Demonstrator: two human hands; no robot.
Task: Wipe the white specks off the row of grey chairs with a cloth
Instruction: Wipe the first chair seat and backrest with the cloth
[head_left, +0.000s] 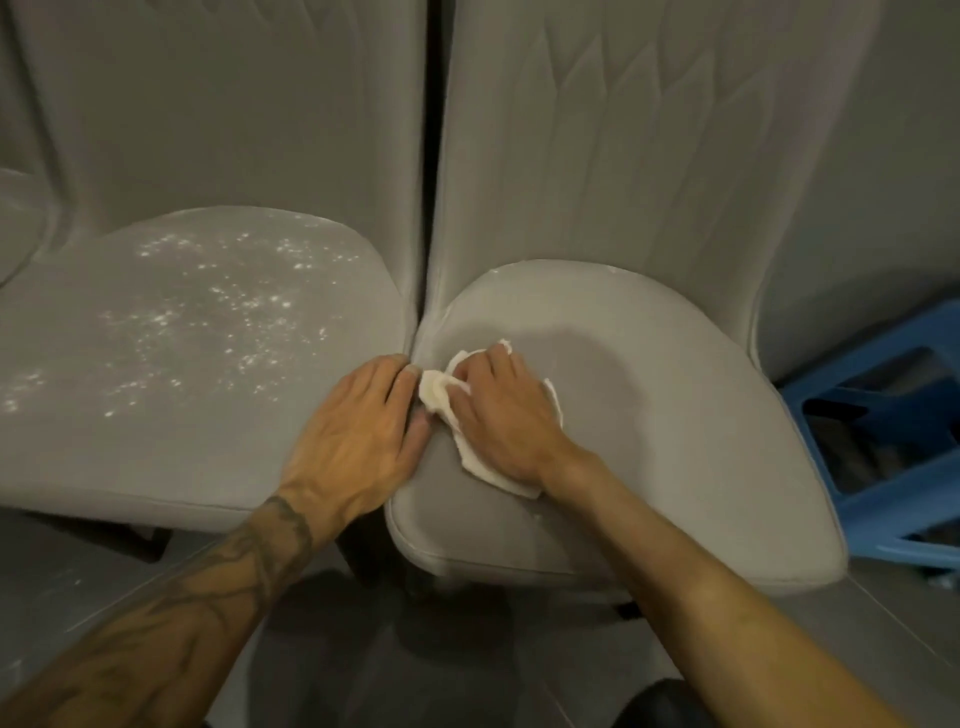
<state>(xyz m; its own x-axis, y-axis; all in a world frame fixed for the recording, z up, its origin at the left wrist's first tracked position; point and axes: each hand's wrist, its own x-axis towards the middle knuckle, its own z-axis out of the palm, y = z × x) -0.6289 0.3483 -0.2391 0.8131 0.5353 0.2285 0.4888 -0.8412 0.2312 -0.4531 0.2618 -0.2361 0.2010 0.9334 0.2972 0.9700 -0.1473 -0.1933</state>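
While the right hand (501, 415) is lying palm-down on the cloth (470, 457), fingers loosely spread and pressing it flat onto the right seat (649, 415), the left hand (358, 431) is resting flat along the seam between the two seats, fingers together, tips touching the cloth's bunched edge at 9 o'clock of it. Cloth is sitting at the right seat's 9 o'clock edge, poking out at 12 and 6 o'clock of the right hand. Right seat is looking mostly clean; a few specks are showing along its back rim at 12 o'clock. Left seat (78, 441) is carrying scattered white specks (234, 306) across most of its surface, densest toward 12 o'clock. Both backrests (623, 130) are standing upright behind, a dark gap running between them. Blue stool (893, 436) is sitting at 3 o'clock, just beside the right seat. Left forearm (197, 597) is showing tattoos.
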